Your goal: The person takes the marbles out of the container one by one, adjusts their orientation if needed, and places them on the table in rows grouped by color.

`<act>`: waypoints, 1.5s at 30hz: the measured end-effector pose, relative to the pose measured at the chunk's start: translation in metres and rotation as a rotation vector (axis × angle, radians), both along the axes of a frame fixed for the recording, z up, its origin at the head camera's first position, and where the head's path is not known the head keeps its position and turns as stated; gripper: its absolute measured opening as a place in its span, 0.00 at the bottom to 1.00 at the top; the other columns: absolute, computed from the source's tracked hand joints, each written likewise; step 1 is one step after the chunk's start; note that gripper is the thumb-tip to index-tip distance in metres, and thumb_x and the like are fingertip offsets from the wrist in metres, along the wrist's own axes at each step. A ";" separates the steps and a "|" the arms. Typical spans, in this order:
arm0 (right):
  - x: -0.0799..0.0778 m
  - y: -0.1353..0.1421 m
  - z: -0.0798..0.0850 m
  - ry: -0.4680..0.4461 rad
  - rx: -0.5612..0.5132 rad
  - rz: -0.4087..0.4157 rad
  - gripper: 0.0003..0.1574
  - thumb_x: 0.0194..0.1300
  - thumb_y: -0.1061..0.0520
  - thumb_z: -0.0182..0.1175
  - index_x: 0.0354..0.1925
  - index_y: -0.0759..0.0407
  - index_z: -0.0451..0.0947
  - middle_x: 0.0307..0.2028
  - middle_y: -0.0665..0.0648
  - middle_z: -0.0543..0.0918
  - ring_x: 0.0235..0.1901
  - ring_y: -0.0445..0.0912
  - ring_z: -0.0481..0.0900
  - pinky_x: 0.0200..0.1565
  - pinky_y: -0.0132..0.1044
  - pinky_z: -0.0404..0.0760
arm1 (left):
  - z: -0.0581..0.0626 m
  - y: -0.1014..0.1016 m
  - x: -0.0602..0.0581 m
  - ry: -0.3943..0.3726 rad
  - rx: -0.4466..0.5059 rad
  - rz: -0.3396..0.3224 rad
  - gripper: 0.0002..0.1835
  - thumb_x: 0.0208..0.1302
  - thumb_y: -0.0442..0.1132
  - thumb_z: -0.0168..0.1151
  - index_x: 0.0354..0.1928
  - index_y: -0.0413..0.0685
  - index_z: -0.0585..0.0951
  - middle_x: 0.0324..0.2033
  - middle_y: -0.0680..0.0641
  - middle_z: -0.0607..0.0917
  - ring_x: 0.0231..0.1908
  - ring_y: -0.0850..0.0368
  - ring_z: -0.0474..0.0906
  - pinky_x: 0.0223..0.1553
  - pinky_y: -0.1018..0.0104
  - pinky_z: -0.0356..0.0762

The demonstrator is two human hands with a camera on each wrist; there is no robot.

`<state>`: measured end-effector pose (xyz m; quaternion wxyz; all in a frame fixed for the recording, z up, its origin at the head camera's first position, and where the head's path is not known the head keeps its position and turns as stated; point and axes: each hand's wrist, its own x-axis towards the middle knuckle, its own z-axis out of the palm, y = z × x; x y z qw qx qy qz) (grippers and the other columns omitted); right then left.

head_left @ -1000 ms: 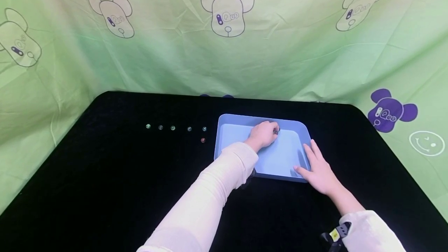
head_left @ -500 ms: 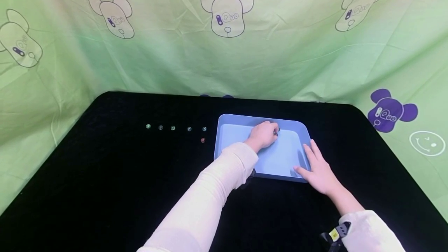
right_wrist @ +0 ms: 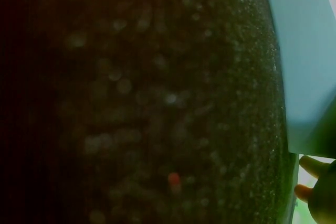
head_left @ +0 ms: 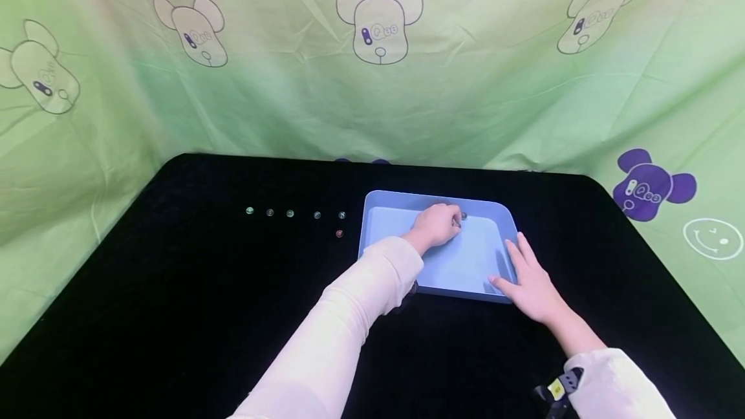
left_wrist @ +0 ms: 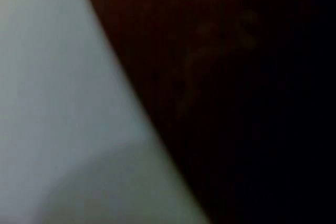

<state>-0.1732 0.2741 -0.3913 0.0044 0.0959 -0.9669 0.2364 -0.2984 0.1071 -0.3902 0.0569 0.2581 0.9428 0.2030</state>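
In the head view my left hand (head_left: 438, 225) reaches into a shallow blue tray (head_left: 471, 264), fingers curled down and pinching a small dark round piece (head_left: 456, 222) that they mostly cover. Just beyond the fingertips, near the tray's back wall, lies another small dark round piece (head_left: 464, 216). My right hand (head_left: 531, 284) rests at the tray's front right corner, its fingers spread along the right side and the thumb over the front rim. Blurred pale tray surface (left_wrist: 58, 87) fills the left of the left wrist view. The right wrist view catches fingertips (right_wrist: 314, 166) beside the tray wall (right_wrist: 307, 61).
Left of the tray, on the black tabletop (head_left: 233, 302), several small round pieces form a row, among them a green-tinted piece (head_left: 249, 211). A reddish piece (head_left: 340, 234) lies below the row's right end. A patterned green curtain (head_left: 279, 102) hangs behind.
My left hand has shifted slightly left and toward me inside the tray, so the piece near the back wall shows more. The right hand stays put at the tray.
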 end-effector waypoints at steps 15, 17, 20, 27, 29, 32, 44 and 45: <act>-0.002 0.000 0.002 -0.030 0.001 0.007 0.46 0.58 0.49 0.52 0.61 0.74 0.43 0.63 0.70 0.33 0.58 0.68 0.42 0.49 0.64 0.50 | 0.004 -0.020 -0.001 -0.057 0.132 0.003 0.03 0.55 0.41 0.57 0.32 0.53 0.74 0.28 0.58 0.75 0.29 0.66 0.68 0.30 0.77 0.64; -0.003 -0.001 0.002 -0.026 0.002 0.009 0.46 0.58 0.49 0.52 0.61 0.74 0.43 0.63 0.70 0.34 0.58 0.68 0.42 0.49 0.64 0.50 | 0.009 -0.022 0.000 -0.061 0.148 -0.003 0.03 0.54 0.40 0.57 0.32 0.52 0.74 0.28 0.58 0.74 0.29 0.66 0.68 0.30 0.78 0.63; -0.004 -0.001 0.003 -0.026 0.004 0.012 0.46 0.58 0.48 0.52 0.61 0.74 0.43 0.62 0.70 0.34 0.58 0.68 0.43 0.48 0.64 0.50 | 0.015 -0.026 0.001 -0.062 0.159 -0.014 0.03 0.54 0.40 0.58 0.31 0.52 0.75 0.27 0.59 0.74 0.29 0.67 0.68 0.30 0.80 0.63; -0.004 0.000 0.002 -0.010 0.004 0.019 0.46 0.58 0.48 0.52 0.61 0.74 0.43 0.62 0.71 0.35 0.58 0.68 0.43 0.48 0.64 0.51 | 0.026 -0.034 0.008 -0.101 0.218 -0.019 0.04 0.53 0.39 0.59 0.30 0.52 0.74 0.27 0.59 0.75 0.28 0.68 0.69 0.30 0.81 0.62; -0.003 0.000 0.000 -0.008 -0.003 0.024 0.46 0.58 0.48 0.52 0.61 0.74 0.43 0.62 0.71 0.34 0.58 0.68 0.42 0.48 0.64 0.50 | 0.027 -0.036 0.010 -0.110 0.227 -0.023 0.04 0.53 0.39 0.59 0.30 0.52 0.74 0.27 0.60 0.75 0.28 0.69 0.69 0.31 0.81 0.62; -0.003 0.001 -0.001 0.004 -0.007 0.026 0.46 0.58 0.49 0.52 0.61 0.75 0.44 0.62 0.71 0.34 0.58 0.68 0.42 0.48 0.64 0.50 | 0.030 -0.039 0.013 -0.122 0.239 -0.028 0.03 0.53 0.39 0.59 0.30 0.52 0.75 0.28 0.59 0.76 0.30 0.69 0.70 0.33 0.81 0.63; -0.001 0.002 -0.003 0.023 -0.031 0.028 0.45 0.58 0.50 0.52 0.60 0.75 0.44 0.62 0.71 0.35 0.59 0.67 0.40 0.48 0.64 0.50 | 0.034 -0.063 0.016 -0.141 0.291 -0.063 0.03 0.53 0.37 0.59 0.31 0.49 0.74 0.29 0.57 0.77 0.33 0.67 0.71 0.36 0.79 0.64; -0.001 0.002 -0.003 0.024 -0.033 0.030 0.45 0.58 0.50 0.52 0.60 0.76 0.44 0.62 0.71 0.35 0.59 0.67 0.40 0.48 0.64 0.50 | 0.034 -0.066 0.017 -0.134 0.290 -0.065 0.04 0.54 0.38 0.58 0.31 0.49 0.74 0.29 0.57 0.77 0.33 0.67 0.71 0.36 0.79 0.64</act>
